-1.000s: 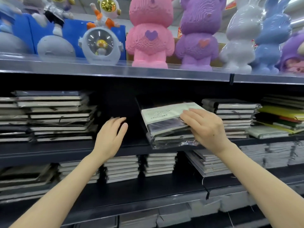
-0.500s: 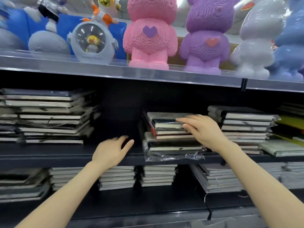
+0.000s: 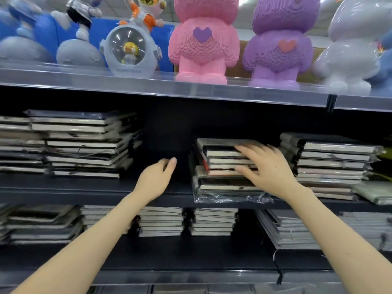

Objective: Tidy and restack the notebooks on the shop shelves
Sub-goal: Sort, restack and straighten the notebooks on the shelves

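- The middle shelf [image 3: 63, 188] runs the full width of the view, with a dark front lip; notebooks are stacked flat on it in several piles.
- An open gap [image 3: 163, 134] is seen between the left stack [image 3: 84, 145] and the centre stack [image 3: 220, 179]; the dark back of the shelf shows through it.
- The centre stack sits at the front edge of the shelf, and the clear plastic wrap [image 3: 231, 199] around its lowest notebooks hangs over the lip.
- The upper notebooks of the centre stack are set back and slightly askew from the lower ones.
- The right stack [image 3: 333, 164] stands just beside the centre stack, with a narrow dark slot between them.
- Headroom is left above every pile, under the upper shelf [image 3: 169, 90].
- The left hand [image 3: 156, 180] is held in the gap, just over the shelf lip; its grip is slack, fingers loosely extended, and nothing is held or seen to be touched.
- The right hand [image 3: 270, 169] is laid against the front of the centre stack; its grip is wide, fingers [image 3: 247, 149] spread on the top notebook and the thumb against page edges lower down.
- More notebook piles are seen on the lower shelf [image 3: 191, 251].
- A pink block bear [image 3: 201, 39] and a purple block bear [image 3: 280, 41] stand on the upper shelf.
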The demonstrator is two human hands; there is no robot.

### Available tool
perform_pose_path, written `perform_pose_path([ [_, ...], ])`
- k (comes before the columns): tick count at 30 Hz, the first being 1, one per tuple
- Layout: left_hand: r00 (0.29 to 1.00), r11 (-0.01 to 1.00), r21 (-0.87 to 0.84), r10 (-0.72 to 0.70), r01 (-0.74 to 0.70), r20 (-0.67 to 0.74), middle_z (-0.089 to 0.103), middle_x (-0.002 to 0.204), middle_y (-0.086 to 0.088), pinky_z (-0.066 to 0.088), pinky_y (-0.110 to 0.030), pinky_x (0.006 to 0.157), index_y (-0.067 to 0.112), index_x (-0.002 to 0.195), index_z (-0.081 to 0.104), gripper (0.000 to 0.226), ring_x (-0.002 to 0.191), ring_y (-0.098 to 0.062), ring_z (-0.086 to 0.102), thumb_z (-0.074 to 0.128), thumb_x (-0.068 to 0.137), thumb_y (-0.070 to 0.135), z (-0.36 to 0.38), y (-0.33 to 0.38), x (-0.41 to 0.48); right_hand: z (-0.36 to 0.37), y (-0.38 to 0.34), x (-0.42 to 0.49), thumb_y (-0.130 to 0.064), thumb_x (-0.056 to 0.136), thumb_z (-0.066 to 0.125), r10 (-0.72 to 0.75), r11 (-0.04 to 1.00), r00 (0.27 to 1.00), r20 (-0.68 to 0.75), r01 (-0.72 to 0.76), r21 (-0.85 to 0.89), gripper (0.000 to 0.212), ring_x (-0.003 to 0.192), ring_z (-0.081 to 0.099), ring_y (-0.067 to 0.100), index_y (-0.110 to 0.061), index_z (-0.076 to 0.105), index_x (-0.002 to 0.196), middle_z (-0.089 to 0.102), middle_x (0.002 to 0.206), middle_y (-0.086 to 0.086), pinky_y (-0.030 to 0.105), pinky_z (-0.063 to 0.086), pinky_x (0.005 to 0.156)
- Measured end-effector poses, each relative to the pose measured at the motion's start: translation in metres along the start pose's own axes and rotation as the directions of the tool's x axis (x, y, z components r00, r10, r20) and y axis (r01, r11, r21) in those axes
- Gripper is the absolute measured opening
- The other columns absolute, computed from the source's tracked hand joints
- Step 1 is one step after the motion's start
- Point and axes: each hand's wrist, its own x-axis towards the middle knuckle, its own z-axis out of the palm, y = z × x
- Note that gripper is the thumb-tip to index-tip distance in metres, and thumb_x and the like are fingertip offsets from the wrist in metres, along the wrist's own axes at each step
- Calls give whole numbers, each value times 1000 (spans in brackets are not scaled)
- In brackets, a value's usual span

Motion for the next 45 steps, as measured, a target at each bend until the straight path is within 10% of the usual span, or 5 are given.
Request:
perform_pose_path([
  [13, 998, 819, -570, 64, -63, -18, 26, 155, 3, 24, -29, 109, 34, 149, 13, 86, 140, -10, 25, 36, 75, 70, 36, 55, -35, 13, 8, -57, -82, 74, 37, 213, 968, 976, -47, -204, 143, 92, 144, 19, 35, -34, 16, 149, 19, 157, 14, 55, 36, 107],
  [21, 970, 896, -373, 237, -243, -62, 24, 147, 16, 27, -23, 107, 53, 141, -9, 115, 129, 3, 29, 81, 71, 35, 69, 64, -39, 25, 7, -55, -68, 66, 62, 247, 928, 968, 46, -250, 277, 100, 145, 10, 37, -45, 6, 146, -17, 158, 9, 47, 42, 102],
  [27, 971, 911, -336, 231, -238, -61, 27, 134, 16, 23, 5, 88, 51, 138, -15, 111, 116, 11, 30, 75, 79, 24, 72, 54, -25, 39, 5, -37, -49, 68, 76, 211, 934, 977, -6, -200, 297, 97, 138, 24, 48, -33, 23, 149, -7, 157, 23, 50, 45, 98],
  [40, 979, 949, -249, 203, -195, 4, 33, 149, -3, 30, -10, 96, 37, 147, -13, 116, 120, 1, 35, 78, 76, 27, 52, 40, -5, 19, -11, -10, -62, 77, 63, 251, 951, 924, 287, -290, 102, 89, 144, 15, 36, -44, 13, 149, -4, 160, 11, 44, 42, 100],
  [45, 967, 964, -131, 214, -232, -137, 39, 147, 0, 30, -21, 100, 40, 148, 0, 99, 134, -9, 34, 72, 81, 33, 12, 16, -27, 5, -63, -1, -53, 77, 68, 254, 956, 946, -200, -277, -96, 58, 102, 61, 42, -13, 64, 118, 60, 121, 25, 42, 53, 63],
])
